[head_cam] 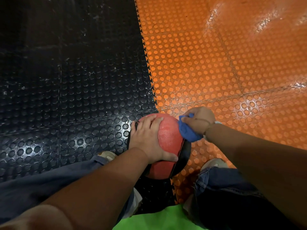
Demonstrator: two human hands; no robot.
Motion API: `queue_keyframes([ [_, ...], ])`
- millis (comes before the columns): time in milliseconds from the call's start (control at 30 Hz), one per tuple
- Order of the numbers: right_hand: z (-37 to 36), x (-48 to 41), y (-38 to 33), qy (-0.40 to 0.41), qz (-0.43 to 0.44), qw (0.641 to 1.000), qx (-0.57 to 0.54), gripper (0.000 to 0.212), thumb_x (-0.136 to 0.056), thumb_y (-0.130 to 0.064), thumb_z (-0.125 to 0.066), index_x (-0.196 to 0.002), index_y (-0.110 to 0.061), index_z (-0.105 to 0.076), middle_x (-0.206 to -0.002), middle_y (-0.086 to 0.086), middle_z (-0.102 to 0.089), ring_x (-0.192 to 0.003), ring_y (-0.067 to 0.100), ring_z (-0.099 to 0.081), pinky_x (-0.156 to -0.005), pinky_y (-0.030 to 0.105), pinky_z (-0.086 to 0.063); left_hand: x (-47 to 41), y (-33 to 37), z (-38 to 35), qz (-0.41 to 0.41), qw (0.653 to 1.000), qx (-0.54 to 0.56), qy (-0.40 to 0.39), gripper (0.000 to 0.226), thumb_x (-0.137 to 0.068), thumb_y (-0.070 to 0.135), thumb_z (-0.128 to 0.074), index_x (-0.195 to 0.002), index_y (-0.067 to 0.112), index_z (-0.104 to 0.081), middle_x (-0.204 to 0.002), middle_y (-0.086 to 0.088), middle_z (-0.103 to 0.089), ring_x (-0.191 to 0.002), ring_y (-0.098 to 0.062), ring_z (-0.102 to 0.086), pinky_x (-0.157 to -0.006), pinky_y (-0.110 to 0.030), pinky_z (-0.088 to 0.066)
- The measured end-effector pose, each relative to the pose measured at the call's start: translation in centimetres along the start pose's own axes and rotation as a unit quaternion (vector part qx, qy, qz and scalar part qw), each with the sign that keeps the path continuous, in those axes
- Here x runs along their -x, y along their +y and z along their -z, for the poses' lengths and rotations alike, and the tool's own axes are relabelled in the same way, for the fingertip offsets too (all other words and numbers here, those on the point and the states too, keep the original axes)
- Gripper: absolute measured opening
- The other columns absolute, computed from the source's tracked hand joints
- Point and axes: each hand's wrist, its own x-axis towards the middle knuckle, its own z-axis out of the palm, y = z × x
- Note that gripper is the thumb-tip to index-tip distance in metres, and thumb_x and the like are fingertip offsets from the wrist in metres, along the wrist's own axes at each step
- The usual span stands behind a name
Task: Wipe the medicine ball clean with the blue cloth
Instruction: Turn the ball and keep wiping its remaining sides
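A red medicine ball with black bands sits on the floor between my feet, on the seam of the black and orange mats. My left hand lies spread over its top left side, thumb hooked round the near face, steadying it. My right hand grips a bunched blue cloth and holds it against the ball's upper right side. The ball's far underside is hidden.
Black studded rubber mat covers the left floor, orange studded mat the right, joined by a toothed seam. My shoes and jeans-clad legs flank the ball. A green shirt edge shows at the bottom.
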Motion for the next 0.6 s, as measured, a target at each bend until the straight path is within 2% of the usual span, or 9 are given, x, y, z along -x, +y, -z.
queue_keyframes([
  [100, -0.9, 0.2, 0.1, -0.016, 0.024, 0.999, 0.033, 0.013, -0.086, -0.022, -0.063, -0.091, -0.013, -0.071, -0.088, 0.006, -0.065, -0.087, 0.022, -0.059, -0.069, 0.022, -0.039, 0.4, -0.7, -0.2, -0.005, 1.000, -0.012, 0.002, 0.135, -0.039, 0.083, -0.069, -0.148, 0.034, -0.008, -0.153, 0.012, -0.006, -0.144, -0.014, -0.004, -0.117, -0.048, 0.011],
  [200, -0.6, 2.7, -0.2, -0.079, 0.091, 0.992, -0.025, 0.006, -0.083, -0.018, -0.068, -0.084, -0.013, -0.071, -0.088, 0.003, -0.068, -0.082, 0.014, -0.060, -0.073, 0.024, -0.044, 0.6, -0.9, -0.3, -0.007, 1.000, -0.019, -0.006, 0.134, -0.039, 0.083, -0.069, -0.148, 0.034, -0.008, -0.153, 0.012, -0.006, -0.144, -0.013, -0.004, -0.117, -0.050, 0.008],
  [267, 0.1, 2.5, 0.1, -0.113, 0.113, 0.987, -0.020, 0.008, -0.082, -0.015, -0.069, -0.087, -0.009, -0.073, -0.093, 0.006, -0.071, -0.087, 0.017, -0.064, -0.080, 0.032, -0.051, 0.6, -0.5, -0.5, -0.010, 1.000, -0.016, -0.001, 0.133, -0.040, 0.082, -0.070, -0.148, 0.034, -0.009, -0.153, 0.011, -0.007, -0.144, -0.013, -0.004, -0.117, -0.050, 0.007],
  [333, 0.5, 0.9, 0.6, -0.082, 0.075, 0.994, 0.019, 0.014, -0.082, -0.017, -0.069, -0.089, -0.006, -0.073, -0.094, 0.012, -0.071, -0.090, 0.026, -0.064, -0.079, 0.037, -0.052, 0.6, 0.0, -0.5, -0.014, 1.000, -0.013, 0.002, 0.131, -0.041, 0.081, -0.070, -0.148, 0.034, -0.010, -0.152, 0.011, -0.008, -0.143, -0.014, -0.003, -0.117, -0.049, 0.008],
  [433, -0.1, -0.5, 0.8, -0.030, 0.017, 0.994, 0.099, 0.019, -0.085, -0.020, -0.063, -0.091, -0.004, -0.071, -0.087, 0.014, -0.068, -0.086, 0.030, -0.062, -0.062, 0.028, -0.044, 0.5, 0.0, -0.3, -0.024, 1.000, -0.020, 0.000, 0.131, -0.041, 0.082, -0.070, -0.148, 0.034, -0.011, -0.152, 0.011, -0.009, -0.143, -0.013, -0.003, -0.117, -0.048, 0.011],
  [500, -0.5, 0.3, 0.1, -0.032, 0.061, 0.983, 0.169, 0.017, -0.088, -0.022, -0.058, -0.090, -0.009, -0.069, -0.081, 0.009, -0.063, -0.082, 0.027, -0.059, -0.058, 0.021, -0.037, 0.4, -0.3, -0.2, -0.029, 0.999, -0.032, -0.001, 0.132, -0.040, 0.083, -0.069, -0.148, 0.034, -0.011, -0.152, 0.011, -0.009, -0.144, -0.013, -0.004, -0.116, -0.047, 0.012],
  [600, -0.6, 2.4, -0.3, -0.050, 0.150, 0.972, 0.175, 0.017, -0.090, -0.024, -0.057, -0.097, -0.019, -0.071, -0.096, 0.004, -0.067, -0.090, 0.022, -0.061, -0.073, 0.025, -0.047, 0.6, -0.4, -0.4, -0.027, 0.999, -0.035, -0.001, 0.133, -0.040, 0.084, -0.068, -0.148, 0.034, -0.010, -0.153, 0.010, -0.008, -0.144, -0.014, -0.003, -0.116, -0.047, 0.013],
])
